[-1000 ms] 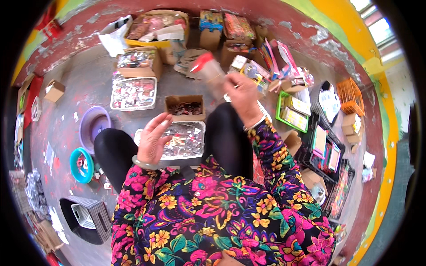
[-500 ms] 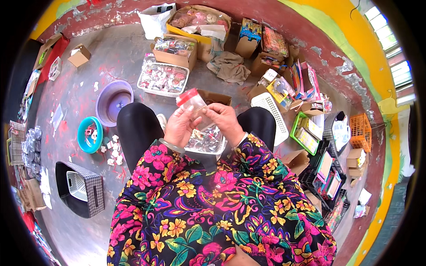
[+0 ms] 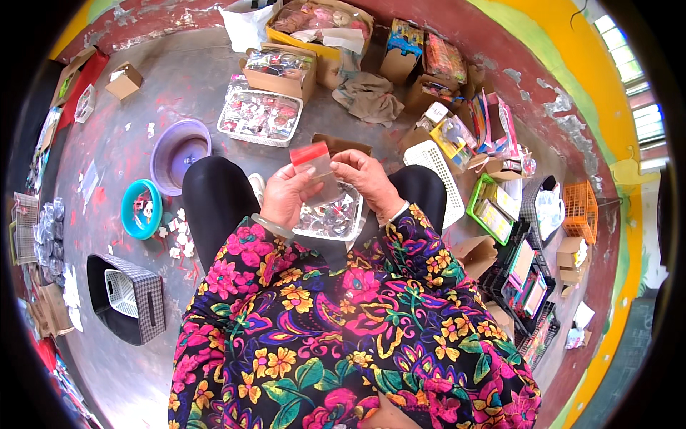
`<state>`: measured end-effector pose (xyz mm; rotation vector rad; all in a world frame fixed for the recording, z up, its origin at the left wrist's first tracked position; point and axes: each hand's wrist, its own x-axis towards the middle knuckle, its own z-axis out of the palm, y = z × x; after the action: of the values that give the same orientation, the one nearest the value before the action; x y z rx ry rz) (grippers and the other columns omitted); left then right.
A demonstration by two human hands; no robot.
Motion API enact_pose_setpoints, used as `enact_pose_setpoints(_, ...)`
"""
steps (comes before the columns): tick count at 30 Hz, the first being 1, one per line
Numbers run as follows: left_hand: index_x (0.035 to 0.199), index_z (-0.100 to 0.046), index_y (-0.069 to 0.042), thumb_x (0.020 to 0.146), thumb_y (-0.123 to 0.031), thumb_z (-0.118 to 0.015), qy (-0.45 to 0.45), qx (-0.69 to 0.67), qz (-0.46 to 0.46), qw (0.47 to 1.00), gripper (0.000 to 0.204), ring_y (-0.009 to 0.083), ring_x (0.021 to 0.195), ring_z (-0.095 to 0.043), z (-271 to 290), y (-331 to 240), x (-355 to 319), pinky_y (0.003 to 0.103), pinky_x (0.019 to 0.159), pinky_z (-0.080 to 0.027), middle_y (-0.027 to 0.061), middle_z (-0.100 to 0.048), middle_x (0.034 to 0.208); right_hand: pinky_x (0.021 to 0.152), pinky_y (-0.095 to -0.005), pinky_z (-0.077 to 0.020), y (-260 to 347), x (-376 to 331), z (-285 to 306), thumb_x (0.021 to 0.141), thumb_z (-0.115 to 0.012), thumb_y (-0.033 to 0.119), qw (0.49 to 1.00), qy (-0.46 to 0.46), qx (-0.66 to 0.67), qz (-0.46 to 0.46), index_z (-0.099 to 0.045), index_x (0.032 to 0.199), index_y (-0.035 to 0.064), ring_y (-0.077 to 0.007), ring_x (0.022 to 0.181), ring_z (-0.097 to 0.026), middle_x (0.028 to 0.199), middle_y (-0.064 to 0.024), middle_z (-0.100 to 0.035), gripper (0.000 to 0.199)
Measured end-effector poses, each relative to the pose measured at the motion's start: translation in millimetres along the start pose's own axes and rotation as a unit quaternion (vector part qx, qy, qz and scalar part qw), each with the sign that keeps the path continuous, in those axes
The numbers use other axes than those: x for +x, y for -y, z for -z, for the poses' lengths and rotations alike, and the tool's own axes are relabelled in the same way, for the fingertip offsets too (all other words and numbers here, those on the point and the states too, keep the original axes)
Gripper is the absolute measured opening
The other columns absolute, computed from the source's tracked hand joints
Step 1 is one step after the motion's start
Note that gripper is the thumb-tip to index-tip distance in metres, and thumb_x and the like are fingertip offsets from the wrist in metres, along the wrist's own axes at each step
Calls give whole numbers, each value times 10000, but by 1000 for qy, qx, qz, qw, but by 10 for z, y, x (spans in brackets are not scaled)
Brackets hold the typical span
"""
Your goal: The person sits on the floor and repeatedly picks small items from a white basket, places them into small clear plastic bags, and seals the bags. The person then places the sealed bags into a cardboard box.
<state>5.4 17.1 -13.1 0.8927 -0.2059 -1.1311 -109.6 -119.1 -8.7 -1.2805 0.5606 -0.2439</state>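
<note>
Between my hands is a small clear plastic bag [image 3: 327,189] with a red strip along its top. My left hand [image 3: 284,199] grips it from the left, thumb across its front. At its right edge, my right hand [image 3: 370,187] pinches the bag with thumb and fingers. Whether anything lies inside the bag I cannot tell. Below the hands, between my knees, a white basket [image 3: 355,227] holds many small packaged pieces, partly hidden by hands and bag. Just behind the hands an open cardboard box [image 3: 343,143] shows in part.
Left on the floor are a purple basin [image 3: 161,159], a turquoise basin [image 3: 128,214], white scraps [image 3: 180,236] and a checked bin [image 3: 146,300]. Ahead stands another filled white basket [image 3: 259,136]. To the right are a white crate [image 3: 436,175], a green tray [image 3: 502,234] and black crates [image 3: 493,286].
The bag has turned more upright, its red strip shifting slightly right. Both hands keep close to it. The view has shifted slightly.
</note>
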Motion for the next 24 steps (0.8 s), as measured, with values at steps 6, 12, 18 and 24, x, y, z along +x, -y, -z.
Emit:
enact_pose_setpoints(6,1072,-557,-41,861,-100,-532,33,67,36,997,220,121,875,-590,-32,91,-14,255,738,-507,31,-600,987,635,-166,-379,-33,-53,-95,793,-653,131,990,-37,-47,126,-601,870,29,-14,722,-464,786,56,-553,138)
enact_pose_setpoints(12,1089,-554,-53,865,-115,-531,36,58,65,996,233,116,875,-589,-25,96,0,248,741,-506,30,-600,995,634,-173,-379,-75,-44,-53,804,-643,140,987,-21,-92,132,-598,830,24,-12,720,-455,779,68,-545,127)
enact_pose_setpoints(18,1081,-560,-39,872,-101,-511,23,44,38,998,223,129,877,-589,-64,84,-14,255,740,-506,34,-601,997,595,-272,-395,-32,-75,-86,770,-635,175,927,-130,-267,228,-573,779,39,-155,664,-517,702,-24,-556,150)
enact_pose_setpoints(24,1103,-539,-44,878,-102,-500,17,11,63,998,235,108,891,-578,-32,136,-4,264,761,-509,20,-591,1020,657,-349,-388,52,-123,-127,719,-625,138,704,-163,-550,418,-566,761,90,-230,720,-534,728,-33,-546,87)
